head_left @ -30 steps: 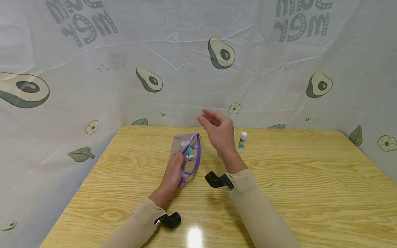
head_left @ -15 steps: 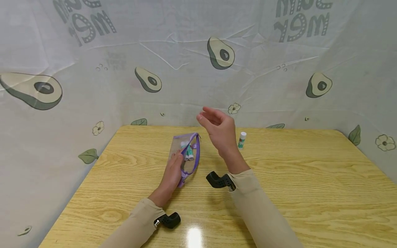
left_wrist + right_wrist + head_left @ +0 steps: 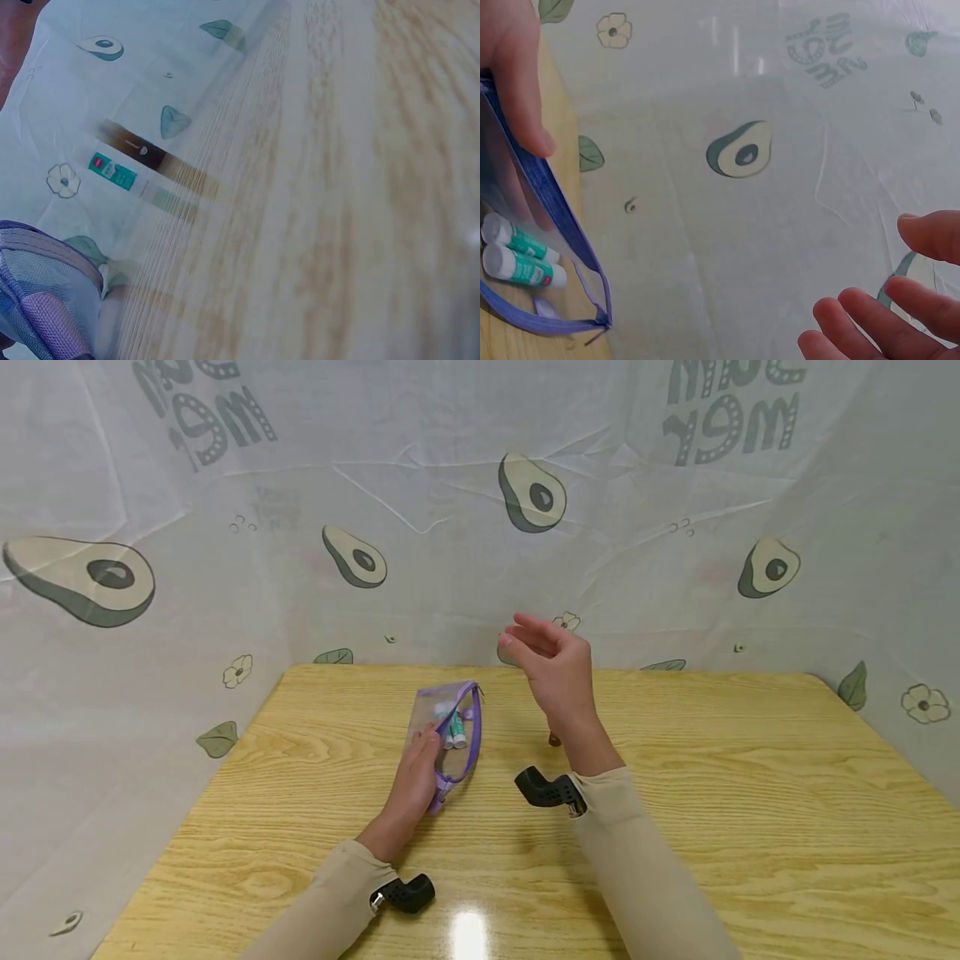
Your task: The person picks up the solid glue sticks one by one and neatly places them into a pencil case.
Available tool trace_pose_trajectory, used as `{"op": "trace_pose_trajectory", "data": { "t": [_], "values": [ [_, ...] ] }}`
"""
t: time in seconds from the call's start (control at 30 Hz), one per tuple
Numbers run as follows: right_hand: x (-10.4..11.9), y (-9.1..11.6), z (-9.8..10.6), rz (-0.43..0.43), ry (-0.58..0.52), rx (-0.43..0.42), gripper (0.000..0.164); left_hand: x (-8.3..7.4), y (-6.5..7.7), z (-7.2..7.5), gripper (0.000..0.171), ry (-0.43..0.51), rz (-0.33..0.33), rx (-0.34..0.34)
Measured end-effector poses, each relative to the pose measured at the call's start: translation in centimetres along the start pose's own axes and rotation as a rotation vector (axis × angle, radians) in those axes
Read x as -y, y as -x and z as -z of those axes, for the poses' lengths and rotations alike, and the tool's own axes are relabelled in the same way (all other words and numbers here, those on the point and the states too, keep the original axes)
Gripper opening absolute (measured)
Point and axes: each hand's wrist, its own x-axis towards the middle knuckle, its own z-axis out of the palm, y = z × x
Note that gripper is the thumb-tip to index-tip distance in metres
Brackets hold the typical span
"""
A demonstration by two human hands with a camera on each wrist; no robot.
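In the head view my left hand point(image 3: 415, 772) grips the near left edge of a see-through mesh zip pouch point(image 3: 474, 743) with purple trim. The right wrist view shows its thumb outside the purple edge and fingers behind the mesh. The pouch's mouth gapes, and two white-and-green glue sticks point(image 3: 525, 266) lie inside. My right hand point(image 3: 558, 672) hovers right of the pouch, fingers loosely bent, holding nothing. Another glue stick point(image 3: 112, 171) stands beside a dark brown, blurred cylinder point(image 3: 139, 146) in the left wrist view. My right forearm mostly hides both in the head view.
Everything stands on a wood-grain table point(image 3: 750, 827). A pale cloth point(image 3: 442, 585) printed with avocados hangs behind it and along the sides. Black camera mounts point(image 3: 551, 789) stick out from both wrists.
My right hand has moved to the right, now covering the standing glue stick in the head view. A brown bit shows left of its wrist. The left hand and pouch have hardly moved.
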Motion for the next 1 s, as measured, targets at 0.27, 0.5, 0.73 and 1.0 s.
{"op": "trace_pose_trajectory", "data": {
  "t": [0.27,0.5,0.73,1.0],
  "values": [
    [0.1,-0.9,2.0,-0.012,-0.053,-0.042,0.045,-0.2,-0.1,0.2,0.060,0.004,0.014,0.001],
    [0.2,-1.5,3.6,-0.038,-0.073,-0.075,0.045,-0.4,-0.1,0.2,0.060,0.009,0.025,0.008],
    [0.2,-1.5,5.2,-0.055,-0.055,-0.113,0.046,-0.3,-0.1,0.2,0.060,0.006,0.020,0.011],
    [-0.2,-1.2,6.9,-0.033,-0.047,-0.163,0.045,0.2,0.0,0.0,0.061,0.013,0.014,0.008]
  ]
}}
